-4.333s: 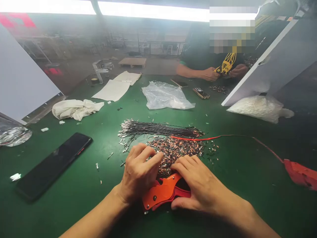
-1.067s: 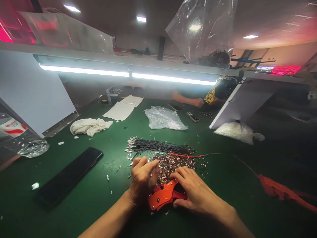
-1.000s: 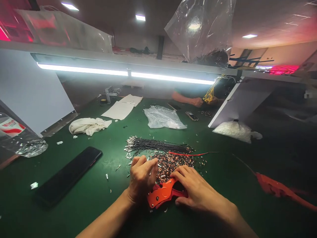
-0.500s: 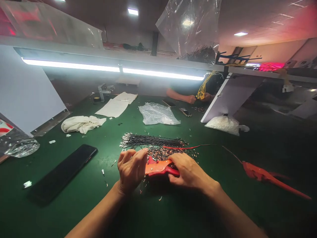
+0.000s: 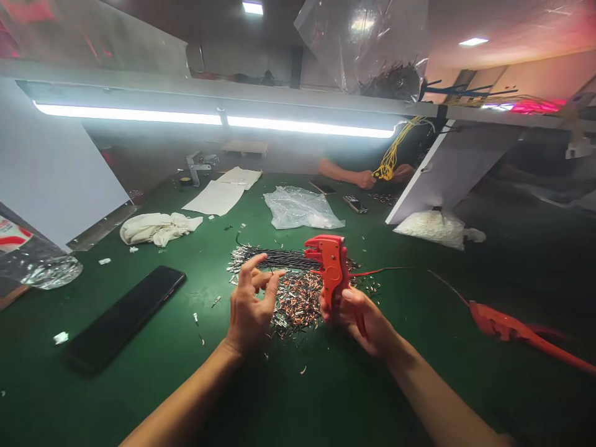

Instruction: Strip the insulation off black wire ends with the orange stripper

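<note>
My right hand (image 5: 358,313) is wrapped round the handles of a red-orange wire stripper (image 5: 332,267), held upright with its jaws at the top. To its left, my left hand (image 5: 251,304) has its index finger raised, while its thumb and another finger come together on a thin black wire (image 5: 272,270). Only a short piece of that wire shows at the fingertips. Beneath and between the hands lies a heap of copper-coloured and dark wire scraps (image 5: 300,301). Behind it, a bundle of black wires (image 5: 288,258) with silvery terminals at the left end rests on the green table.
A phone (image 5: 125,316) lies at left near a plastic bottle (image 5: 41,264). Further back are a white cloth (image 5: 158,229), papers (image 5: 223,189) and a clear bag (image 5: 302,208). Another red tool (image 5: 516,329) lies at right. Across the table, a co-worker's hand (image 5: 365,179) holds yellow wires (image 5: 395,149).
The wire stripper has swung from lying level between both hands to upright, away from my left hand. My left index finger has lifted, uncovering more of the scrap heap.
</note>
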`<state>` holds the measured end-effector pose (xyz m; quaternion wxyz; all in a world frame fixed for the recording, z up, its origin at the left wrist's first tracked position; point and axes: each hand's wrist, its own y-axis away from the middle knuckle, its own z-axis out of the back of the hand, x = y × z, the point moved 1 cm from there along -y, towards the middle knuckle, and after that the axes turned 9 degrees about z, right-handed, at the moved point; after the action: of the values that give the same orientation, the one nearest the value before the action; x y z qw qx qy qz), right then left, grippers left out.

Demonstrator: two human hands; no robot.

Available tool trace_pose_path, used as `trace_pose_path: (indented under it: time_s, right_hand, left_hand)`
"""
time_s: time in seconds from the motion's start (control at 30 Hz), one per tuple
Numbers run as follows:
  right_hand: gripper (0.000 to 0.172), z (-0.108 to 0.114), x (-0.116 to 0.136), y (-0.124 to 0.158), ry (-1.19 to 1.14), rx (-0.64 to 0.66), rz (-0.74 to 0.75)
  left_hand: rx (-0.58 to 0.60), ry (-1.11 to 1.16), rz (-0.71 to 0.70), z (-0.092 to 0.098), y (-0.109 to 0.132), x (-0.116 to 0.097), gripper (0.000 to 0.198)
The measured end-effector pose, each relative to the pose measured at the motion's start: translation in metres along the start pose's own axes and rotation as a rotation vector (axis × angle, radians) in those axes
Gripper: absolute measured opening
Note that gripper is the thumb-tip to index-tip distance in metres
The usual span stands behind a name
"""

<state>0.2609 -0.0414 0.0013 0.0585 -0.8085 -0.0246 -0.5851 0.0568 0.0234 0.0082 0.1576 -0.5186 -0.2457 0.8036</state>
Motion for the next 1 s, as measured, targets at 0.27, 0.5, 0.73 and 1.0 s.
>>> trace_pose_path:
  time_s: [0.27,0.5,0.73,1.0]
  right_hand:
    - [0.030,-0.013,-0.002,0.006,-0.353,0.152,-0.097]
    - [0.026,-0.017,-0.005,0.009,-0.458,0.238,-0.111]
    - [0.024,-0.022,-0.015,0.013,-0.469,0.296,-0.151]
    - [0.026,-0.017,-0.023,0.009,-0.507,0.253,-0.185]
  left_hand:
    - [0.371,0.637,0.613,0.001,-0.011,-0.010,0.029]
    - [0.294,0.723,0.551,0.017,-0.028,-0.035,0.016]
    - [0.255,0.887,0.655,0.028,-0.029,-0.020,0.016]
    - [0.055,0.409,0.247,0.023,-0.004,-0.014,0.007]
